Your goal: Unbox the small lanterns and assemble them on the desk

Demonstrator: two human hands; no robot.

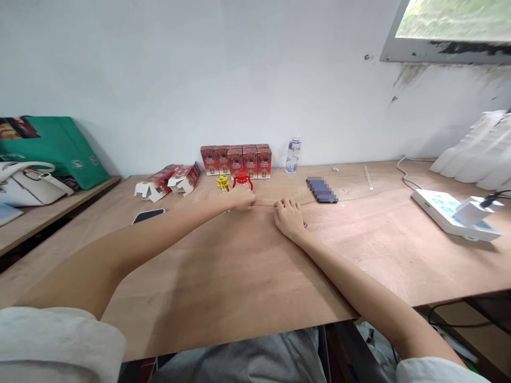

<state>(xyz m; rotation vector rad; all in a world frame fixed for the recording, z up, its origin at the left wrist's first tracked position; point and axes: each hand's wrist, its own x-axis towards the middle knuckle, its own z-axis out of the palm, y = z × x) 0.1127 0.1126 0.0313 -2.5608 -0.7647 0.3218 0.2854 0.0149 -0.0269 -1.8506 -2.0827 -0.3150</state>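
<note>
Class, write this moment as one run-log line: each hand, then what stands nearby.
left hand: at red-topped item, grip hidden | right hand: on tabletop, grip unclear | nearby: gold-topped item, red boxes

- We see a wooden table (223, 276), pale brown, against the wall.
- Back: we note red boxes (249, 159) standing in a cluster; clear bottle (293, 157) upright to their right.
- Left: two opened red-and-white boxes (159, 185) on their sides; dark-faced flat device (147, 216) nearer us.
- Middle: gold-topped item (222, 182) beside red-topped item (241, 177), bases partly hidden from us.
- Right: phone (321, 190), thin clear strip (368, 177), small scraps (336, 169), white power strip (449, 213).
</note>
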